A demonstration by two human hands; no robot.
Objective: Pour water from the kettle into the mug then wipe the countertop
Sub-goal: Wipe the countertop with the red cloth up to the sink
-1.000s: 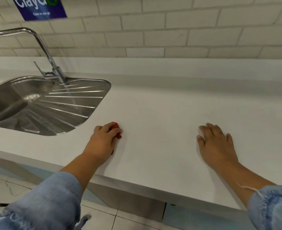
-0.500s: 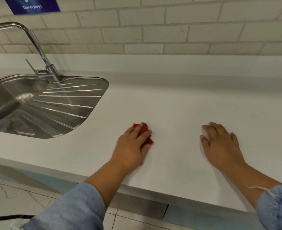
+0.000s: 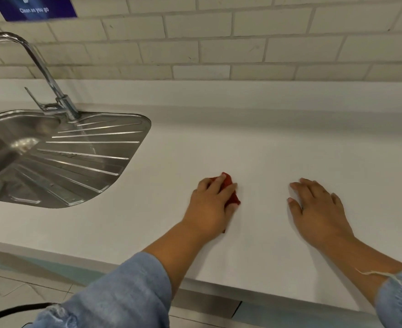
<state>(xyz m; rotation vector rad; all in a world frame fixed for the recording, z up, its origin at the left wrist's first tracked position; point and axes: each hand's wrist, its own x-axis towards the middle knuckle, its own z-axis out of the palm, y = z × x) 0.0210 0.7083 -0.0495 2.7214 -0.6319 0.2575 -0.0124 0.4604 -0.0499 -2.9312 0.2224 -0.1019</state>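
1. Right now the red cloth [image 3: 230, 185] lies on the white countertop [image 3: 266, 143], near its front edge and well to the right of the sink; only its far and right edges show from under the hand.
2. The left hand [image 3: 210, 204] presses down on the cloth, palm down, its fingers laid nearly straight across it rather than clenched round it.
3. The right hand [image 3: 320, 209] rests flat on the bare countertop beside it, apart from the cloth, fingers relaxed and spread, holding nothing.
4. Both forearms come out of pushed-up blue denim sleeves [image 3: 124, 292].
5. A steel sink [image 3: 81, 162] with a ribbed drainer is set into the counter at the left, with a bent faucet [image 3: 51, 76] over it.
6. Behind runs a pale tiled wall [image 3: 219, 43] with a blue sign [image 3: 36, 8] at the upper left.
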